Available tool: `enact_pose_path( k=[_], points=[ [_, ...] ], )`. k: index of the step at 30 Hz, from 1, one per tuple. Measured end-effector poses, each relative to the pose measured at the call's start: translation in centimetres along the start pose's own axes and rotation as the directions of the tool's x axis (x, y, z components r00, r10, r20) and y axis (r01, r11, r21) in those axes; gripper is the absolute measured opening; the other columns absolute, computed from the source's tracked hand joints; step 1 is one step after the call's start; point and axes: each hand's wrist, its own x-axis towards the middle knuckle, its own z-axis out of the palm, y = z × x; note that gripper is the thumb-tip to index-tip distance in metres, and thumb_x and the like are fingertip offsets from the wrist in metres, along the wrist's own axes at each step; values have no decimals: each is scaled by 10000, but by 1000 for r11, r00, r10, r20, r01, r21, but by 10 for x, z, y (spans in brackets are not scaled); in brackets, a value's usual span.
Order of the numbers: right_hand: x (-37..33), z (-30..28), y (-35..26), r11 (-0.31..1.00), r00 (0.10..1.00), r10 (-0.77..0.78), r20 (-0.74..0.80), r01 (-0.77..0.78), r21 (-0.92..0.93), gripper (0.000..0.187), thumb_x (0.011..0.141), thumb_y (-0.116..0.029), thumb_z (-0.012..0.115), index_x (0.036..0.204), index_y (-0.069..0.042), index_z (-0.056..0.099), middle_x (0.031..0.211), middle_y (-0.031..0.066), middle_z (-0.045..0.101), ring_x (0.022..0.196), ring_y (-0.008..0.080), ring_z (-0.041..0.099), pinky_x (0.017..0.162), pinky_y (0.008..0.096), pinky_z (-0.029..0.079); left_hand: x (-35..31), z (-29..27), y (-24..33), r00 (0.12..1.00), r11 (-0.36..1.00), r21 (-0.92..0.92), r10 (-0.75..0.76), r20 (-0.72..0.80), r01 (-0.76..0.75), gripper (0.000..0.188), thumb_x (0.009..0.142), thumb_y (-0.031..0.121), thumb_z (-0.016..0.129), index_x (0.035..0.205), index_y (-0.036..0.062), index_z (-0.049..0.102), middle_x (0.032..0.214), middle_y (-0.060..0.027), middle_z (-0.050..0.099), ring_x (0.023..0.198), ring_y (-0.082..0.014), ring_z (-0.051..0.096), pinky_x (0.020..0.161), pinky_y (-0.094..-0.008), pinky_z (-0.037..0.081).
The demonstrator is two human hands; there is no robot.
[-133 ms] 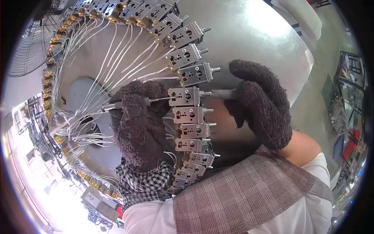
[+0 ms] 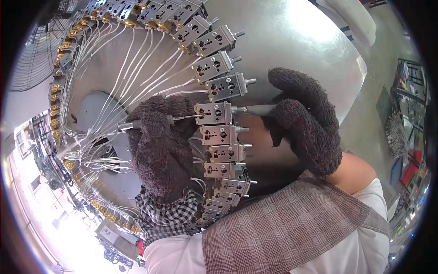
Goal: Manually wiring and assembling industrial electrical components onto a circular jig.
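Now metal box (image 2: 211,119) slightly leftward

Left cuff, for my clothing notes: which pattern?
Black-and-white check on the left cuff, clearest in the head view.

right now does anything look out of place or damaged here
Nothing looks clearly broken or spilled. The white wires beside the left hand look untidy: they bunch and cross there, while those further up fan out.
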Motion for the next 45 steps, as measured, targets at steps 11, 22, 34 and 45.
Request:
enact_pose_path(
  k=[11, 22, 34, 45],
  points=[
    [-26, -12, 3, 942, 998, -54, 22, 58, -330, 400, 882, -155, 455, 1227, 27, 364, 798, 148, 587, 522, 122, 510, 475, 229, 430, -24, -10, 4, 991, 986, 165, -15, -136, 38, 329, 860, 254, 525, 1063, 3, 459, 978, -137, 544, 912, -263, 557, 789, -393, 505],
    [-33, -5, 7, 999, 999, 15, -35, -16, -31, 366, 867, -59, 481, 1215, 11, 395, 862, 130, 585, 674, 127, 555, 526, 232, 476, -23, -10, -1, 992, 998, 57, -18, 128, 11, 283, 868, 273, 500, 1008, 31, 462, 942, -135, 533, 851, -269, 567, 721, -413, 507],
    [-35, -3, 13, 1000, 1000, -15, -21, 15, -22, 349, 873, -47, 461, 1212, 16, 404, 869, 148, 588, 670, 130, 564, 541, 238, 487, -25, -3, -3, 995, 1000, 10, -18, 101, 17, 269, 849, 276, 530, 968, 41, 477, 924, -120, 558, 857, -259, 583, 700, -385, 524],
    [-32, 4, 22, 972, 990, -144, 2, 142, -185, 313, 871, -83, 468, 1156, 42, 432, 966, 170, 560, 686, 184, 586, 604, 298, 499, -25, -10, -11, 997, 1000, 16, 5, -80, -4, 312, 857, 290, 517, 1028, 36, 461, 949, -127, 549, 829, -264, 589, 680, -391, 528]
  ],
)
